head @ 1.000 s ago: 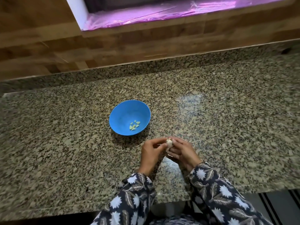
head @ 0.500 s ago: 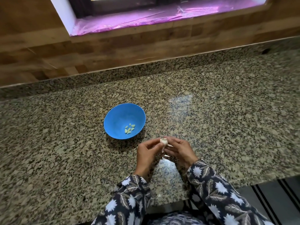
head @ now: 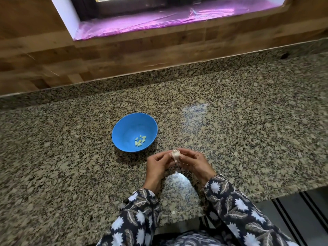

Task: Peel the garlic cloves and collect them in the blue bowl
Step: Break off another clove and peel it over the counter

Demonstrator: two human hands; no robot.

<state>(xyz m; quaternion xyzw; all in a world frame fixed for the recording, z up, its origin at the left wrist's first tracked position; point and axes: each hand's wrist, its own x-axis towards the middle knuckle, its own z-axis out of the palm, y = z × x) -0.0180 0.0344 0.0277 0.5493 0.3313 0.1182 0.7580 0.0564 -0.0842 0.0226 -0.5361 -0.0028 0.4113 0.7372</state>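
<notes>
A blue bowl (head: 124,129) stands on the granite counter (head: 248,130), with several pale peeled cloves (head: 140,140) lying in its bottom. Just right of and nearer than the bowl, my left hand (head: 157,166) and my right hand (head: 194,163) meet fingertip to fingertip. Between them they pinch a whitish piece of garlic (head: 175,154) with papery skin hanging from it. How much garlic sits behind the fingers is hidden.
A wood-patterned wall (head: 124,55) rises behind the counter, with a window sill covered in shiny purple film (head: 159,20). The counter's front edge (head: 266,190) runs close to my body; dark floor shows at the lower right.
My hands stay together on the garlic, and a strip of skin now hangs lower from it. The camera has tilted slightly; the bowl has not moved.
</notes>
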